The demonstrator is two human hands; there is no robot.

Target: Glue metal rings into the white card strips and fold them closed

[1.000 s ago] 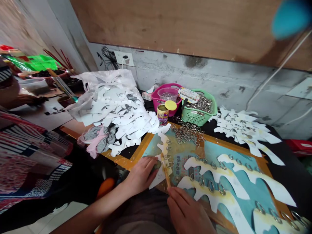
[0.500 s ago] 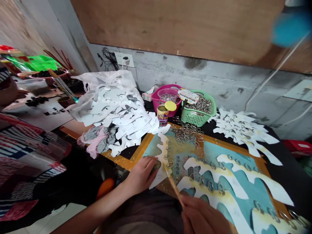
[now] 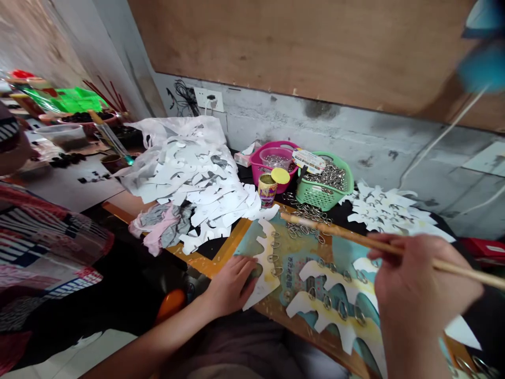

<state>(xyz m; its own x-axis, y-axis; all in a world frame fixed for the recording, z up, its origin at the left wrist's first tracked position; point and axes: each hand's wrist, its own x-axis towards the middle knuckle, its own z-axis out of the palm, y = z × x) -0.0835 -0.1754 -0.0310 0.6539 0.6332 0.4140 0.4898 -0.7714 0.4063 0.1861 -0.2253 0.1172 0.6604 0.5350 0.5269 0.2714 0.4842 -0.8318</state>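
Observation:
My left hand (image 3: pixel 232 283) rests with curled fingers and thumb at the notched edge of a white cut-out strip (image 3: pixel 263 281), holding it against the board (image 3: pixel 246 239). Metal rings sit along the strip's right side, which is stained yellowish. In my right hand (image 3: pixel 418 287) is a long wooden brush (image 3: pixel 347 234), gripped by its handle. The brush runs nearly level above the board, its tip pointing left, near a small open can (image 3: pixel 267 190). More strips with rings (image 3: pixel 331 310) lie on the right, partly hidden by my right hand and forearm.
Loose metal rings (image 3: pixel 310 217) lie behind the board. A pink basket (image 3: pixel 258 160) and a green basket (image 3: pixel 321 195) hold metal parts. White cut-outs (image 3: pixel 189 179) are heaped on the left, beside crumpled cloth (image 3: pixel 158 231). Another person's patterned sleeve (image 3: pixel 51 252) is at far left.
My right hand has lifted the brush off the strip and moved up and right; the brush has swung from steep to nearly level. My left hand stays on the strip.

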